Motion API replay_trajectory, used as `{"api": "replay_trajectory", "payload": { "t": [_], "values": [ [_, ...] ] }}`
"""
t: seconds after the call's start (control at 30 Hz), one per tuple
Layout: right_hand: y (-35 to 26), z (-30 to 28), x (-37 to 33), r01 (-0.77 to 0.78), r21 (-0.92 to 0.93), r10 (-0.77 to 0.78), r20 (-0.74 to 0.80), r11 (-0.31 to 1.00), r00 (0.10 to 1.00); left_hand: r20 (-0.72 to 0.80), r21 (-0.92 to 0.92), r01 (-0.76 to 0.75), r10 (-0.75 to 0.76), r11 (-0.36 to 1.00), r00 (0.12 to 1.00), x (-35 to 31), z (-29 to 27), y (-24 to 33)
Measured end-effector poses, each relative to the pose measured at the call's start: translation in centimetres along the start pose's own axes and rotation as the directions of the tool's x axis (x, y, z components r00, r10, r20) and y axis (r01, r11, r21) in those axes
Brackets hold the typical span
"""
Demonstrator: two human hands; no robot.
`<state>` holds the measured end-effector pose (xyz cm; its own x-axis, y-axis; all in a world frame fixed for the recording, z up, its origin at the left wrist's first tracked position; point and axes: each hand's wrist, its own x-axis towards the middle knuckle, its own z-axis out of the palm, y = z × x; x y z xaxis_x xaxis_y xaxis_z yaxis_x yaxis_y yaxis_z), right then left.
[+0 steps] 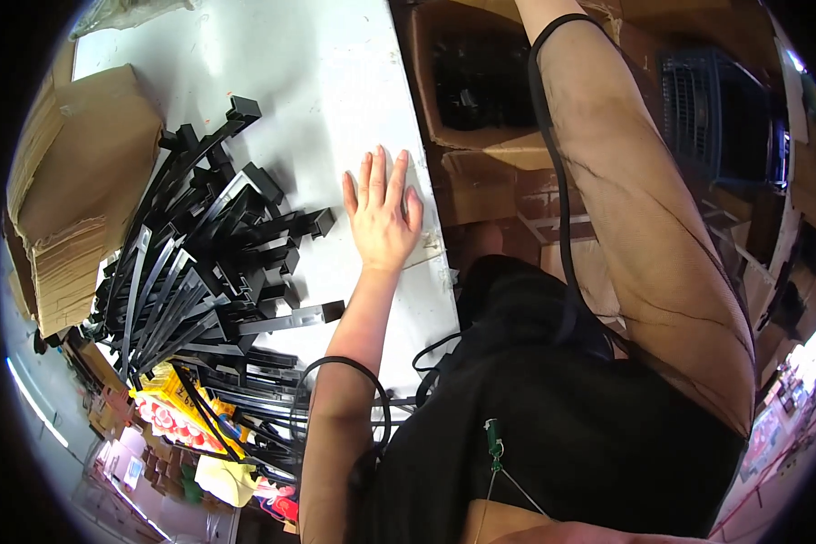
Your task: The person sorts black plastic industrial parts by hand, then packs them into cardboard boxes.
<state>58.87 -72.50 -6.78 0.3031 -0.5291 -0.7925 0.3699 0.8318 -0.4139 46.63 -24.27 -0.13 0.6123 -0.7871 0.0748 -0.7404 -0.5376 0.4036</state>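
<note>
Resting back-up over the white table point(335, 82), apparently flat on it, the one left hand point(383, 213) has its four fingers pointing to the far side, slightly spread, with the thumb held out to the right; nothing sits in its grip. Of the right side only one arm point(639, 190) shows, reaching past the far edge of view, so its hand is out of sight and I cannot tell what it does. Thin black bands ring the arms, two in all, one on each.

Nearest to the left hand is the heap of black strips point(218, 263), on the left part of the table, close to the hand but apart from it. More than a dozen strips lie there, too tangled for an exact count; many have blocky ends, and one block-ended piece point(317, 223) juts out just left of the fingers.

Left of the heap stands one brown cardboard box point(91, 181). At the heap's near end is one yellow package point(177, 412) with a red-and-white pattern. To the right of the table are one open carton point(431, 82) with dark contents and, farther right, one blue crate point(698, 109). One green clip point(492, 437) hangs on the person's black top point(589, 426).
</note>
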Motion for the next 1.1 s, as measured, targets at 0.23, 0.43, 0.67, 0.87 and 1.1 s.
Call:
{"api": "replay_trajectory", "payload": {
  "t": [0.23,0.43,0.67,0.87,1.1],
  "values": [
    [3.5,0.6,-6.1,-0.120,0.111,0.078,0.325,0.986,0.942,-0.008,0.046,0.046,-0.046,0.998,0.999,-0.4,-1.1,-1.2],
    [-1.3,0.4,-5.9,-0.211,0.033,0.206,0.118,0.977,0.971,-0.058,-0.019,0.034,-0.035,0.999,0.998,-1.0,-0.9,-0.2],
    [-4.8,9.7,-20.0,-0.201,0.054,0.204,-0.066,0.978,0.977,-0.145,-0.084,0.013,-0.025,0.996,0.989,-1.8,-1.5,-1.0],
    [-12.1,10.9,-32.0,-0.271,0.159,0.260,0.086,0.949,0.962,-0.206,-0.135,-0.025,-0.003,0.991,0.979,-1.7,-1.2,-1.6],
    [-15.3,-5.7,-43.7,-0.104,0.037,0.065,0.565,0.994,0.822,-0.269,-0.180,-0.020,-0.030,0.984,0.963,-2.7,-0.8,-2.3]
  ]
}}
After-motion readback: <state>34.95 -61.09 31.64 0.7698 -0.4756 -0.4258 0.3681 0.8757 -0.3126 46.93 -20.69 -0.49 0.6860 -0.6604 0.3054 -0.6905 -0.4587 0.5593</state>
